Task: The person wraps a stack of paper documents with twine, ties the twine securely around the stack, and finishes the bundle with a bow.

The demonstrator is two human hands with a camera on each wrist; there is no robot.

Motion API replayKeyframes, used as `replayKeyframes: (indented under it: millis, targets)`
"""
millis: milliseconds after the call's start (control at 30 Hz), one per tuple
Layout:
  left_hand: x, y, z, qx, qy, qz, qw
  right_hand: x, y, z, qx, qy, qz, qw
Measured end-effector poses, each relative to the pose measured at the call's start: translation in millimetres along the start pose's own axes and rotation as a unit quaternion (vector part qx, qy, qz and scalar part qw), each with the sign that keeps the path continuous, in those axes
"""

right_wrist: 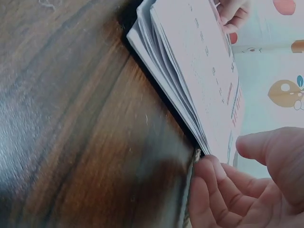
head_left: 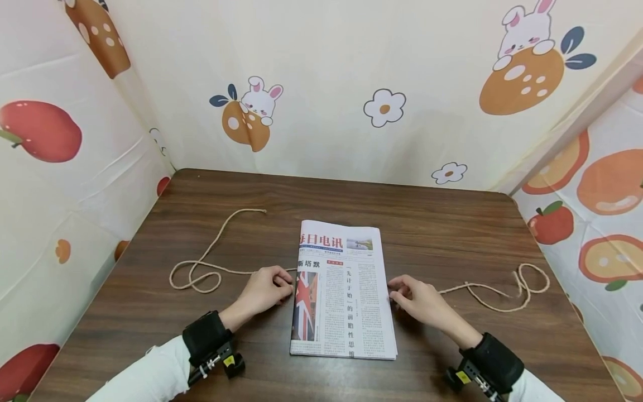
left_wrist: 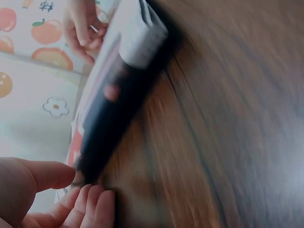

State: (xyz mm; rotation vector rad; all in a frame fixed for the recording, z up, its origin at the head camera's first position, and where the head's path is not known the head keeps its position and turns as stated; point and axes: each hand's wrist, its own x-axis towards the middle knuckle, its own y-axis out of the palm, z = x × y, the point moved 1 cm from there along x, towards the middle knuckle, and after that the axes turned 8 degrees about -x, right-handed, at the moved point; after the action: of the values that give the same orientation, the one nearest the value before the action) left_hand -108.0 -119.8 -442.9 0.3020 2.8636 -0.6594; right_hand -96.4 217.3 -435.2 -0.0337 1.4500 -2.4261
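Head view shows a folded newspaper [head_left: 344,296] lying flat on a brown wooden table [head_left: 427,218], roughly midway between the left and right edges, its red masthead toward the far edge. The left hand [head_left: 265,288] rests just beside the newspaper's left side, fingers bent, thumb and fingertips close together; the left wrist view is blurred there, so I cannot tell whether it pinches anything. Across the newspaper, the right hand [head_left: 418,298] is at the other side, fingers loosely bent against the paper's edge and the thumb standing apart from them in the right wrist view, with no clear hold on anything.

A pale left stretch of cord [head_left: 228,270] loops over the table's left half, its loose end toward the far edge, and passes behind the left hand to the newspaper's left side. Another, the right stretch of cord [head_left: 467,285], curls near the table's right edge and leads to the right hand. Whether the two join beneath the paper is hidden.

Both wrists wear black straps [head_left: 207,335] over white sleeves [head_left: 145,371]. Beyond the far edge hangs a cream backdrop [head_left: 321,139] printed with rabbits and flowers.
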Motion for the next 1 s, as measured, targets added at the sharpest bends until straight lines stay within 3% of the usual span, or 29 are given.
replayKeyframes:
  millis: [233, 467, 733, 867, 1000]
  targets:
    - [7.0, -25.6, 1.3, 0.124, 0.078, -0.049, 0.988, 3.1, -5.2, 2.2, -0.047, -0.056, -0.059, 0.9956]
    - [16.8, -68.0, 9.1, 0.2, 0.094, -0.109, 0.9692, 8.8, -8.0, 5.2, -0.039, -0.097, -0.065, 0.9924]
    - [20.3, -111.3, 12.6, 0.196, 0.086, -0.106, 0.971, 13.5, -8.0, 7.8, -0.064, -0.143, -0.082, 0.9842]
    - [21.7, -129.0, 17.2, 0.203, 0.075, -0.124, 0.9683, 15.6, -10.9, 13.6, -0.101, -0.165, -0.082, 0.9777]
    - [20.7, -142.1, 21.7, 0.221, 0.043, -0.151, 0.9626, 18.6, -12.9, 20.8, -0.13, -0.183, -0.075, 0.9716]
